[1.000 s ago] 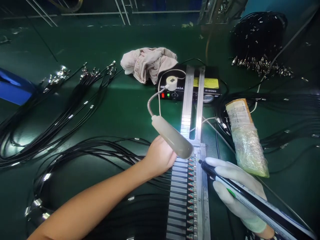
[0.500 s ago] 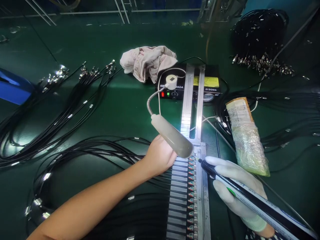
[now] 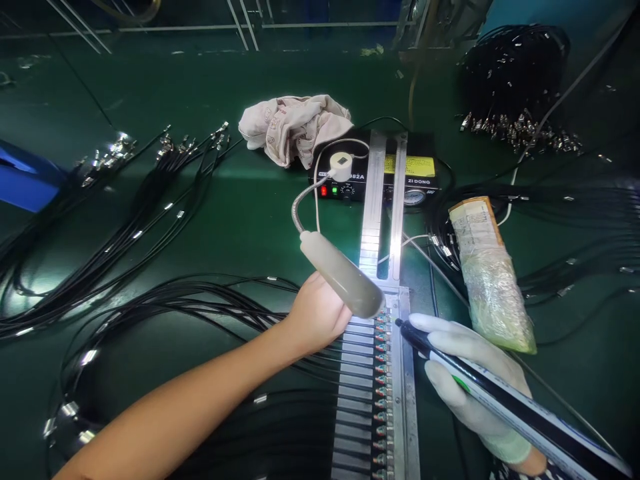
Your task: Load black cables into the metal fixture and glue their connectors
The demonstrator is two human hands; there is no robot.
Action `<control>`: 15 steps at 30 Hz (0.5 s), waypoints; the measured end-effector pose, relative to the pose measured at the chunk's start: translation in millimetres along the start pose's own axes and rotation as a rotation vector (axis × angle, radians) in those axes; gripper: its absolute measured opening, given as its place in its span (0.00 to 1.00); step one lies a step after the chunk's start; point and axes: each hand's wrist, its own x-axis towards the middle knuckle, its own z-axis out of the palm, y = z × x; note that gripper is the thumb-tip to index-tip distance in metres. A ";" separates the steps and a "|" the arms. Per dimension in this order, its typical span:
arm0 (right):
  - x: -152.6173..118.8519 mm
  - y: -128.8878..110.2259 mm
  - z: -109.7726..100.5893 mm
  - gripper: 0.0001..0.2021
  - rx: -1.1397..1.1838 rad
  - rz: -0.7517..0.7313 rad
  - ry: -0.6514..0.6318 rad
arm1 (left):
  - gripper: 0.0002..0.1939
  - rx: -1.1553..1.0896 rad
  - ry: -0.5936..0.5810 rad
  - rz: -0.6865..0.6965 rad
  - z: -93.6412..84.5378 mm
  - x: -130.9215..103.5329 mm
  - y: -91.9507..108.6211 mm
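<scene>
My bare left hand (image 3: 319, 313) is closed at the upper end of a metal slotted fixture (image 3: 356, 400), where black cables (image 3: 220, 300) run in. Its fingertips are partly covered by the head of a gooseneck lamp (image 3: 343, 273), so what they hold is hidden. In the fixture, a row of small cable connectors (image 3: 381, 379) lies along the metal rail (image 3: 404, 387). My right hand (image 3: 465, 373), in a white glove, grips a long black-and-pale pen-shaped tool (image 3: 505, 407) with a green patch. The tool's black tip points left, close to the uppermost connectors.
Behind the fixture stands a black control box (image 3: 350, 193) with red and green lights, under metal rails. A crumpled pink cloth (image 3: 295, 127) lies beside it. To the right are a plastic-wrapped package (image 3: 493, 273) and a coiled cable bundle (image 3: 515, 73). A blue bin (image 3: 30, 177) sits left.
The view has shifted very slightly, moving the scene a little to the left. Both hands and the pen-shaped tool keep nearly the same places at the fixture.
</scene>
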 end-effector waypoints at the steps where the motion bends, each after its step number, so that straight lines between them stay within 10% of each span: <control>1: 0.0 0.6 0.2 0.11 0.002 0.000 0.002 | 0.09 0.000 -0.001 0.000 -0.1 0.1 0.0; 15: -3.4 6.3 2.9 0.12 0.028 0.051 -0.004 | 0.08 -0.009 -0.020 -0.021 -0.4 0.4 -0.6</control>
